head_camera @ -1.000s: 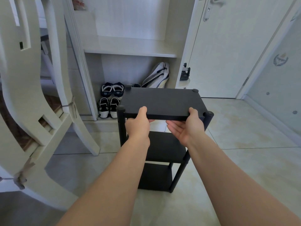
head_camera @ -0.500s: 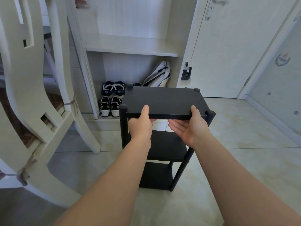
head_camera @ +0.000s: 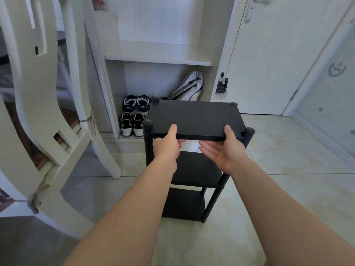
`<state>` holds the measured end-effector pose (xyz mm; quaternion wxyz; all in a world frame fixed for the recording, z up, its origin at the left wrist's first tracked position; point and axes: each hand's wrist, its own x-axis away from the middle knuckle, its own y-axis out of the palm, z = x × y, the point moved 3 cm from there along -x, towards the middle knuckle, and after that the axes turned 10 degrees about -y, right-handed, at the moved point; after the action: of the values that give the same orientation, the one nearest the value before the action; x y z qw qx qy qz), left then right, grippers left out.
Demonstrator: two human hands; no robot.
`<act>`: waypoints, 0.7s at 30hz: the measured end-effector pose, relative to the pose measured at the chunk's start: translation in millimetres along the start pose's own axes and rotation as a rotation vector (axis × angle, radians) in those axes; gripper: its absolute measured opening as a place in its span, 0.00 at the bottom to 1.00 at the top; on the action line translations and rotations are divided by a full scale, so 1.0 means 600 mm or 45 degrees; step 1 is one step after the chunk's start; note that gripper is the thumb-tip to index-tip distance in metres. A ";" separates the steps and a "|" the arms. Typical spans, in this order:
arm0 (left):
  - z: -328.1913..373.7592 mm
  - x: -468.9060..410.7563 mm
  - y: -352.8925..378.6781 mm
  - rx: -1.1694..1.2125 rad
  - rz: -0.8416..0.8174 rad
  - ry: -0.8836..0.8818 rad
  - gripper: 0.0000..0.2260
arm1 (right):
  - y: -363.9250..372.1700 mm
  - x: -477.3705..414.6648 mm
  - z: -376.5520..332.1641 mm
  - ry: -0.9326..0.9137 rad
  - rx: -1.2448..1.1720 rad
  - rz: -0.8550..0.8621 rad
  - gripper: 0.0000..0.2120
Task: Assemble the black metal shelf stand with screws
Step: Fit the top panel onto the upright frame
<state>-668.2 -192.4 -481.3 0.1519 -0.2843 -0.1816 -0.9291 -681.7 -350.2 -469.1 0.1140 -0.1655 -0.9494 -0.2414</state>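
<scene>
Black metal shelf stand (head_camera: 192,169) stood upright on the tiled floor (head_camera: 288,154), three tiers, right in front of the open cabinet (head_camera: 157,54). Four posts in, round caps showing at all four corners of the top shelf (head_camera: 196,116). Both hands were on the near edge of the top shelf. Left hand (head_camera: 167,148) was close to the near-left post (head_camera: 148,143), thumb flat on the top face, fingers (head_camera: 182,144) tucked under the panel and mostly hidden, so the edge was pinched between thumb and fingers. Right hand (head_camera: 224,150) was close to the near-right post (head_camera: 247,137), palm up, thumb on the top face, fingers (head_camera: 207,148) held close together, running under the panel and pointing left, same pinch on the edge. Middle and bottom shelves were partly hidden behind the forearms. Two pairs of shoes (head_camera: 134,116) sat in the cabinet's bottom bay, just behind the stand's far-left corner, with a grey-white bag (head_camera: 190,87) leaning beside them. White chair (head_camera: 38,93) was tilted at left, near the stand but not touching. Closed door (head_camera: 269,54) was at back right.
</scene>
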 end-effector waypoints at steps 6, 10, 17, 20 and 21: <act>0.005 0.020 0.007 -0.052 -0.129 -0.023 0.23 | -0.029 0.036 -0.064 -0.129 0.939 -0.011 0.33; 0.008 0.028 0.009 -0.045 -0.179 -0.062 0.23 | -0.043 0.046 -0.121 -0.829 1.395 0.208 0.13; -0.007 0.046 0.033 -0.136 -0.255 -0.063 0.18 | -0.075 -0.011 -0.132 -0.820 1.241 0.257 0.23; -0.003 0.043 0.032 -0.135 -0.265 -0.050 0.19 | -0.077 -0.028 -0.118 -0.618 0.992 0.188 0.20; -0.002 0.041 0.031 -0.134 -0.270 -0.045 0.18 | -0.078 -0.031 -0.117 -0.611 0.970 0.188 0.17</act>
<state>-680.8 -213.8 -463.0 0.0345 -0.2874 -0.1643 -0.9430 -672.3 -428.5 -434.3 -0.0396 -0.2303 -0.9557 0.1791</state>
